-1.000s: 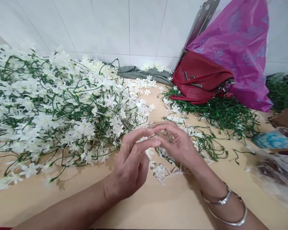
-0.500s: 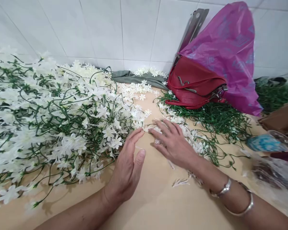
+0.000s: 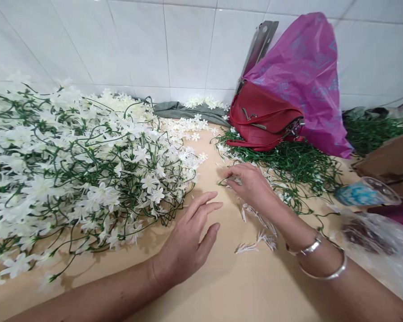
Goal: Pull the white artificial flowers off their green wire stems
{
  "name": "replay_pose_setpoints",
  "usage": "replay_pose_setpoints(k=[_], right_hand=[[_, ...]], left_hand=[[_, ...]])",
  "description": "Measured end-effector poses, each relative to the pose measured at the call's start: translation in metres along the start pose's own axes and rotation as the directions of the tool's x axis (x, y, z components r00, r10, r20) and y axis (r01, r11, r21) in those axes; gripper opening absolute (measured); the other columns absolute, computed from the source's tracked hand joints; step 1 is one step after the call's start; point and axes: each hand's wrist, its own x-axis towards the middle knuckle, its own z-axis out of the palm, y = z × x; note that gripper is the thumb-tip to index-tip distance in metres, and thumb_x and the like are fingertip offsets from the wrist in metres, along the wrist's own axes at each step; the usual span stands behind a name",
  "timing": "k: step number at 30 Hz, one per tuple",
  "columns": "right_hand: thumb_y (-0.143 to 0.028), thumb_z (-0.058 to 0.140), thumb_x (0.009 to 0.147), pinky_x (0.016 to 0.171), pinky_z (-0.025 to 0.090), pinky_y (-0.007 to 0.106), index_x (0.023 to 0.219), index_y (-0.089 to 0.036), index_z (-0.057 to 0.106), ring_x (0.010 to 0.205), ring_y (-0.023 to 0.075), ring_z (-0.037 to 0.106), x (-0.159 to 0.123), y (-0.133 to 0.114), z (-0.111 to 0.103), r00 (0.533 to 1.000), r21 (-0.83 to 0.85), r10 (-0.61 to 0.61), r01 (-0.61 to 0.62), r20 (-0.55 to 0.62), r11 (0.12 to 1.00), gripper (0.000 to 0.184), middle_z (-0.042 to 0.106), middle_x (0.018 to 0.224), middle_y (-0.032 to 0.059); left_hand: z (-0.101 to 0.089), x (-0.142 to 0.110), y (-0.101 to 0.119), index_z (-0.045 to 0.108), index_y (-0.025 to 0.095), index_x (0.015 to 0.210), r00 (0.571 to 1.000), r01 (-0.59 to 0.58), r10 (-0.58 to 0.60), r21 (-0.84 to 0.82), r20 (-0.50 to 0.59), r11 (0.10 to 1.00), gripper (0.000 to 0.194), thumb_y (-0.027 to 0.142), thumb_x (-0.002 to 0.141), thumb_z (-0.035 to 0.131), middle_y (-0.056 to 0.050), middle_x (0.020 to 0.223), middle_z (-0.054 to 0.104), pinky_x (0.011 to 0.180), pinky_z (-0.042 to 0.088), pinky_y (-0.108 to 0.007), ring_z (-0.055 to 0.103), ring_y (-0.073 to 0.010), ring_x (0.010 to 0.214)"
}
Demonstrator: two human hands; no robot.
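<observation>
My left hand [image 3: 191,237] hovers low over the tan tabletop, fingers apart and nothing in it. Beside it on the left spreads a large heap of artificial white flowers [image 3: 100,197] on green stems. My right hand [image 3: 246,183] is closed in a pinch, its fingers bent down over the table; a thin green stem [image 3: 222,182] pokes out at its fingertips, and the rest of it is hidden. Under and near the right wrist lie small bunches of white stamens [image 3: 246,247]. Loose white blossoms [image 3: 184,127] are scattered farther back.
A red handbag [image 3: 263,116] sits on a pile of green stems [image 3: 298,163], with a purple plastic bag [image 3: 309,76] behind it. At the right are a blue-patterned plastic cup [image 3: 362,193], a clear bag [image 3: 372,237] and brown cardboard [image 3: 389,156]. A tiled wall [image 3: 188,44] closes off the back.
My right hand has gone from spread fingers to a pinch on a green stem. My left hand has moved slightly right and nearer me, its fingers spreading. The view has shifted a little.
</observation>
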Motion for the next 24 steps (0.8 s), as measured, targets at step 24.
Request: replay_pose_setpoints(k=[24], right_hand=[[-0.03, 0.079, 0.078, 0.067, 0.049, 0.028, 0.078, -0.021, 0.062, 0.07, 0.0147, 0.064, -0.015, -0.042, -0.006, 0.953, 0.734, 0.17, -0.302, 0.251, 0.608, 0.019, 0.07, 0.076, -0.0009]], left_hand=[[0.013, 0.043, -0.022, 0.066, 0.019, 0.099, 0.907, 0.267, -0.404, -0.577, -0.121, 0.772, 0.012, 0.03, 0.101, 0.061, -0.005, 0.098, 0.072, 0.09, 0.053, -0.033, 0.067, -0.0192, 0.096]])
